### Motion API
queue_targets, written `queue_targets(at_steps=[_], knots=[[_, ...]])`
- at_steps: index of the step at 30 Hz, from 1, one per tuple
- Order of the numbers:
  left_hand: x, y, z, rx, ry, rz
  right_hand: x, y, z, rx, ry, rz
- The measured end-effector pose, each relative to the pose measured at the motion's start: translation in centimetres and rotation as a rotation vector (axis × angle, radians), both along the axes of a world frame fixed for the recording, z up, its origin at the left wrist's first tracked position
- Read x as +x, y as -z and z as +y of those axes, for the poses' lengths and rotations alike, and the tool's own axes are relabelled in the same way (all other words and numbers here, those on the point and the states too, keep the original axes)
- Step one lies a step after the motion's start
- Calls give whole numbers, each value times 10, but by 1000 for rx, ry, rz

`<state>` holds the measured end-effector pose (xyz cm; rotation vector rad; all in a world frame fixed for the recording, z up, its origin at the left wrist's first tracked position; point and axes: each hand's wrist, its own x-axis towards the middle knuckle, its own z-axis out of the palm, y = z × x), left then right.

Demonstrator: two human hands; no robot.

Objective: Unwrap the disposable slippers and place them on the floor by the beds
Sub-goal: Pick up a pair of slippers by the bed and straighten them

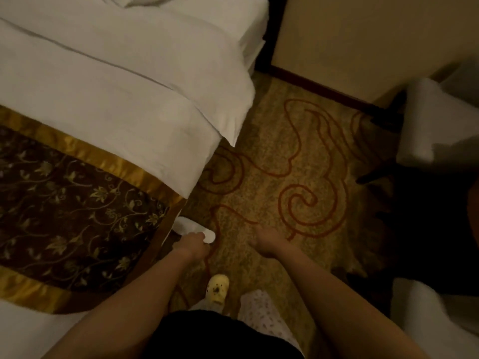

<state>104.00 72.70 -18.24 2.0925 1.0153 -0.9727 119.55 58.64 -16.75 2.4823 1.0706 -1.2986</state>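
Note:
A white disposable slipper [193,227] lies low by the foot corner of the bed [103,120], partly under the brown and gold bed runner [77,203]. My left hand [191,243] reaches down and grips the slipper's near end. Over the patterned carpet to the right hangs my right hand [267,240], its fingers curled loosely and nothing in it. Whether the slipper rests on the carpet or is still lifted I cannot tell. I see only one slipper.
The carpet [285,156] runs between the bed and a beige wall with a dark baseboard [324,89]. White armchairs [435,125] and a dark table stand at the right. My own foot in a yellow slipper [219,287] is below my hands.

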Motion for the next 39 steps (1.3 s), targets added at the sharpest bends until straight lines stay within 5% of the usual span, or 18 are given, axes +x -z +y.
queue_targets(at_steps=[17,39], knots=[[23,124,-9,49,-826,19,91,126,135,138,-601,78],[26,610,48,39,-1225,-153,-5,633,242,57,-768,97]])
